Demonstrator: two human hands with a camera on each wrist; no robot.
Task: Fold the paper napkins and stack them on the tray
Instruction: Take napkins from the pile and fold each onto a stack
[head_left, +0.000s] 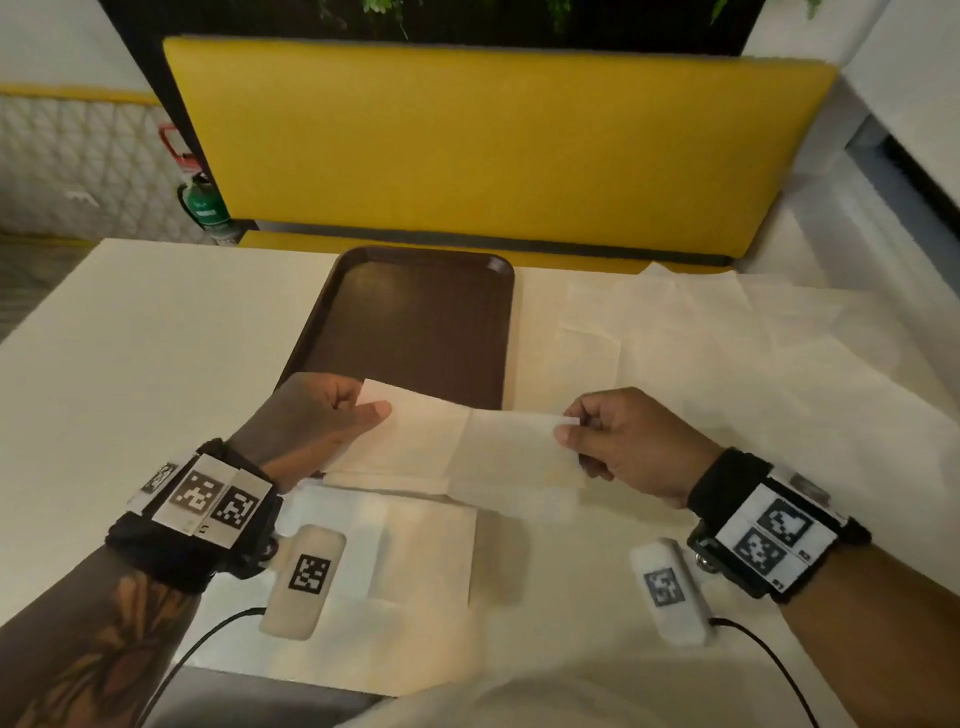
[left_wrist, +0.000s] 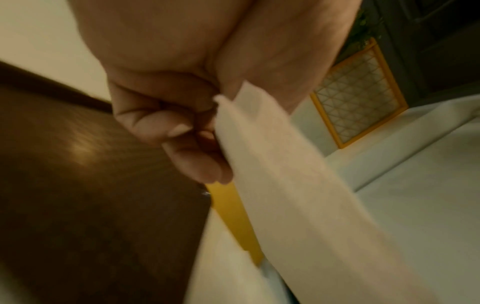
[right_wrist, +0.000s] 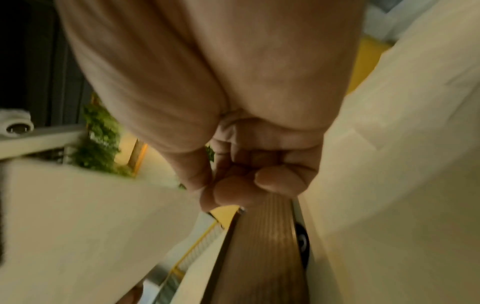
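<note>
A white paper napkin (head_left: 467, 447) hangs stretched between my two hands just above the table's near side. My left hand (head_left: 366, 408) pinches its left edge between thumb and curled fingers, and my right hand (head_left: 571, 434) pinches its right edge the same way. The brown tray (head_left: 415, 322) lies bare just beyond the napkin. In the left wrist view my left hand (left_wrist: 207, 111) pinches the napkin (left_wrist: 298, 195) beside the tray (left_wrist: 78, 185). In the right wrist view the curled fingers of my right hand (right_wrist: 218, 195) are above the tray (right_wrist: 265, 246).
Another napkin (head_left: 415, 545) lies flat on the table under my hands. Several unfolded napkins (head_left: 701, 338) are spread on the table right of the tray. A yellow bench (head_left: 493, 145) stands behind the table, with a green fire extinguisher (head_left: 202, 202) on the floor at its left.
</note>
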